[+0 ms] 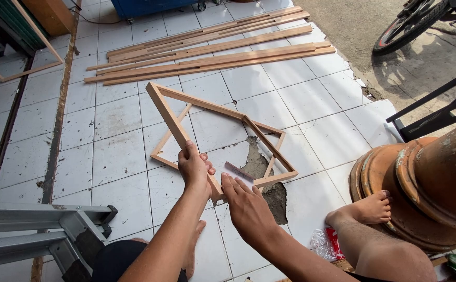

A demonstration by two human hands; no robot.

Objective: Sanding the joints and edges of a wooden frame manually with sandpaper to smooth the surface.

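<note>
The left hand (194,169) is wrapped around one side of a wooden frame (178,125), near its lowest corner. The fingers are curled tight on the wood and hold the frame up on its edge, tilted over the tiled floor (118,151). The right hand (246,206) is just beside that same corner. Its fingers are stretched out and press a small flat tool, maybe a ruler (240,172), against the wood. How tight it holds the tool is hard to tell.

The frame looks mostly built. Its four sides meet at the corners, and thinner strips run across the inside. So the sides seem joined already. The work now is at the near corner, which looks like checking or fixing that spot.

Much more may be left. A pile of long wood strips (212,47) lies flat on the floor, well apart from the frame, and none of them is joined yet.

The floor has a broken patch (269,183) under the frame. A bare foot (369,209) rests near some stacked clay pots (426,183). A metal ladder (40,230) lies at the left. A wheel (405,26) shows at the far right.
</note>
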